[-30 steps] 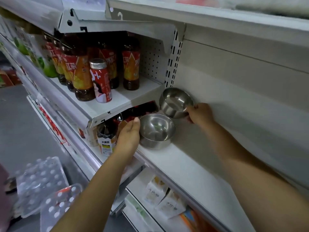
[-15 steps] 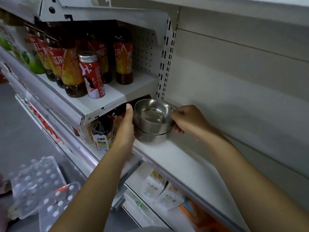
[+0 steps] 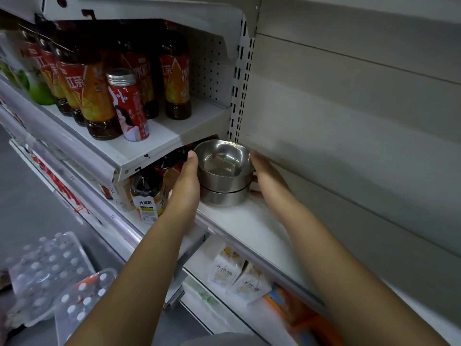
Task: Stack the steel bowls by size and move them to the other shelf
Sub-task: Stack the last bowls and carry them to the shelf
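Two steel bowls stand stacked at the left end of a white shelf (image 3: 254, 228). The smaller bowl (image 3: 223, 162) sits nested in the larger bowl (image 3: 222, 197), whose lower wall shows beneath it. My left hand (image 3: 185, 186) presses flat against the stack's left side, thumb up at the top rim. My right hand (image 3: 265, 174) cups the right side, fingers partly hidden behind the bowls. The stack rests on the shelf between both hands.
A higher shelf (image 3: 139, 156) to the left carries tea bottles (image 3: 97, 96) and a red can (image 3: 129, 106); its edge overhangs near the bowls. A bottle (image 3: 147, 196) stands left of my left hand. Cartons (image 3: 225, 269) sit on the shelf below. Packs of bottled water (image 3: 50, 273) lie on the floor.
The right hand set the smaller bowl into the larger one, making a stack. Both hands now sit on the stack's sides.
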